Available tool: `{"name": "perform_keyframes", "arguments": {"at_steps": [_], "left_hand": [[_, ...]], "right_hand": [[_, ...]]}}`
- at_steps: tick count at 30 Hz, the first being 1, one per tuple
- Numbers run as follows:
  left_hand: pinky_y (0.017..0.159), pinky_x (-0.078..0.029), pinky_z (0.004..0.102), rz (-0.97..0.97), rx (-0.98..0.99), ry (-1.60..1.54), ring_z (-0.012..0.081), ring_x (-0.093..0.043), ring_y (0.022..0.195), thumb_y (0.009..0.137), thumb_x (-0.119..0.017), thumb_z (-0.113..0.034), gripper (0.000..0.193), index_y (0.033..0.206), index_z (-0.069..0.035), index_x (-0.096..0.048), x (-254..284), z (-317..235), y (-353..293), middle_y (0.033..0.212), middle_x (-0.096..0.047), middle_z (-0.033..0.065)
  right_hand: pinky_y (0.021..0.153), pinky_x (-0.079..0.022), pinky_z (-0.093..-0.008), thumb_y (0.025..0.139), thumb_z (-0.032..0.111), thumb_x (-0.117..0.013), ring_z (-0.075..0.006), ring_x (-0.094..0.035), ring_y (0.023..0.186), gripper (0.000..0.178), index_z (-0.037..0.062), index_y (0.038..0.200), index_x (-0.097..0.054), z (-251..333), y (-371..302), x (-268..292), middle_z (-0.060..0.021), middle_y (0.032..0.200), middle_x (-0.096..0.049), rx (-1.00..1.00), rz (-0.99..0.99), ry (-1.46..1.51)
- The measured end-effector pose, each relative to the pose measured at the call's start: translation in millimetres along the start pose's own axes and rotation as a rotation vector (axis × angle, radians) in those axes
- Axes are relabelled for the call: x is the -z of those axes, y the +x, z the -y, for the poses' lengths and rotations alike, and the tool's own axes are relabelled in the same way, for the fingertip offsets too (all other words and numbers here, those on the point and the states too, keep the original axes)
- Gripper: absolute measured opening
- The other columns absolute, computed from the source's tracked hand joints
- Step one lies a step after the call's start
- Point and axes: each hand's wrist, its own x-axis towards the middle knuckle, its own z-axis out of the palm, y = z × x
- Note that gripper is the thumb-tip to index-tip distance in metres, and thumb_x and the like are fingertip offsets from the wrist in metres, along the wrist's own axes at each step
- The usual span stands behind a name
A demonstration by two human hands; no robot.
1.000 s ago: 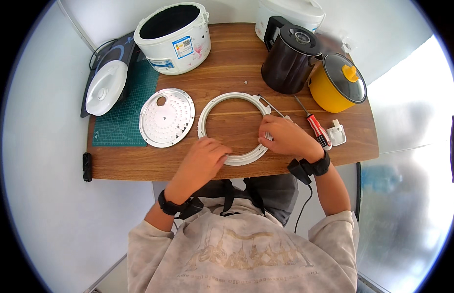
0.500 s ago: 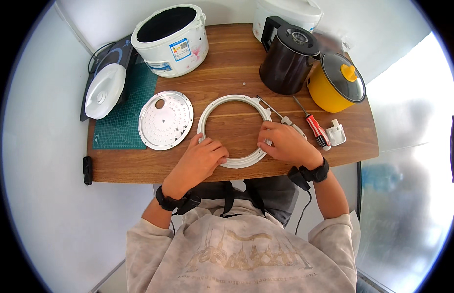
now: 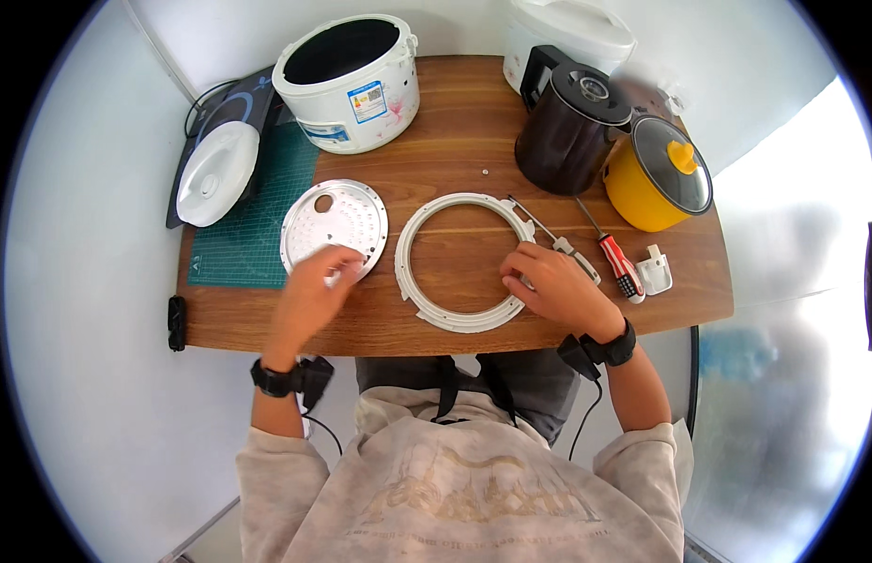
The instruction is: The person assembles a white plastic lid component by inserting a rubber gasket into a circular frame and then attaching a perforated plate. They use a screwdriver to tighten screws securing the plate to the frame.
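A white plastic ring (image 3: 410, 281) lies flat in the middle of the wooden table. My right hand (image 3: 560, 289) is closed at its right side, fingers bent over the rim and covering that stretch. To the left lies a round silvery metal plate (image 3: 309, 220) with many small holes and one larger hole. Over its lower edge is my left hand (image 3: 316, 286), fingers curled and smeared by motion. A screwdriver with a grey handle (image 3: 565, 248) rests beside the ring, next to my right hand. Further right lies a screwdriver with a red, white and black handle (image 3: 622, 267).
A white cooker body (image 3: 351, 103) stands at the back left, near a green cutting mat (image 3: 234, 258) and a white oval lid (image 3: 215, 178). At the back right are a dark kettle (image 3: 563, 141), a yellow pot (image 3: 642, 192) and another white cooker (image 3: 577, 38). A white plastic piece (image 3: 655, 272) lies at right.
My left hand has left the ring and moved left to the metal plate. My right hand stays at the ring's right side. The whole view has shifted slightly.
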Motion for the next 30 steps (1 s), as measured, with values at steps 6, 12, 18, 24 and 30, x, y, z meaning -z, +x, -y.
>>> {"name": "perform_keyframes", "arguments": {"at_steps": [6, 12, 18, 24, 30], "left_hand": [[0.069, -0.056, 0.0343, -0.257, 0.329, 0.14, 0.0235, -0.069, 0.077, 0.096, -0.066, -0.017, 0.025, 0.117, -0.002, -0.065, 40, 107, -10, 0.094, -0.07, 0.0152], [0.057, -0.061, 0.0328, -0.319, 0.562, -0.141, 0.0188, -0.068, 0.075, 0.097, -0.065, -0.018, 0.038, 0.13, 0.0, -0.061, 37, 118, -18, 0.092, -0.068, 0.0126], [0.057, -0.061, 0.0313, -0.308, 0.549, -0.193, 0.0168, -0.069, 0.074, 0.097, -0.064, -0.013, 0.04, 0.134, 0.002, -0.06, 28, 109, -10, 0.092, -0.069, 0.0126], [0.059, -0.061, 0.0281, -0.334, 0.551, -0.294, 0.0142, -0.068, 0.073, 0.094, -0.066, -0.007, 0.04, 0.132, 0.004, -0.062, 28, 117, -15, 0.09, -0.069, 0.0108], [0.063, -0.062, 0.0269, -0.331, 0.552, -0.449, 0.0129, -0.067, 0.076, 0.093, -0.067, -0.005, 0.042, 0.135, 0.003, -0.062, 26, 136, -20, 0.091, -0.068, 0.0084]], "right_hand": [[0.081, -0.054, -0.0429, 0.091, 0.019, -0.066, -0.0345, -0.068, 0.093, 0.023, 0.0037, 0.109, -0.069, 20, 56, 1, -0.016, 0.097, -0.072, -0.01, -0.017, -0.024], [0.086, -0.055, -0.043, 0.09, 0.021, -0.066, -0.039, -0.07, 0.098, 0.03, 0.0004, 0.112, -0.071, 40, 165, -13, -0.022, 0.104, -0.073, 0.043, 0.123, 0.199], [0.086, -0.057, -0.0486, 0.085, 0.014, -0.063, -0.0447, -0.07, 0.095, 0.024, -0.0068, 0.095, -0.071, 39, 215, -66, -0.03, 0.1, -0.071, -0.023, 0.139, -0.066], [0.083, -0.058, -0.0499, 0.083, 0.013, -0.065, -0.046, -0.07, 0.093, 0.023, -0.0075, 0.091, -0.07, 44, 227, -86, -0.0311, 0.098, -0.071, -0.056, 0.2, -0.022], [0.086, -0.056, -0.0457, 0.084, 0.022, -0.069, -0.0416, -0.071, 0.096, 0.036, -0.0037, 0.109, -0.073, 42, 217, -73, -0.0263, 0.104, -0.073, -0.105, 0.207, 0.226]]}}
